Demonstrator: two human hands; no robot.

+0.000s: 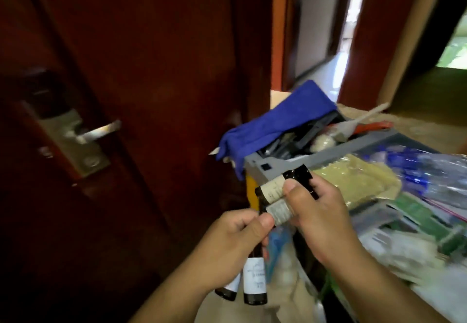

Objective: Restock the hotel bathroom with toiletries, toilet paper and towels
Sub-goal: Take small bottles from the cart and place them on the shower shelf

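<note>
My left hand [235,241] grips two small dark toiletry bottles [254,284] with white labels, which hang bottom-down below my fist. My right hand [318,216] holds two more dark bottles [274,195] with pale labels, lying roughly sideways with their black caps toward the upper right. My left thumb touches the lower of those bottles. Both hands are in front of the housekeeping cart [328,152], at its near left corner.
A dark red door with a metal lever handle [101,130] fills the left. A blue cloth [278,120] drapes over the cart's grey bin. Plastic-wrapped supplies [417,183] cover the cart top at right. A corridor opens behind.
</note>
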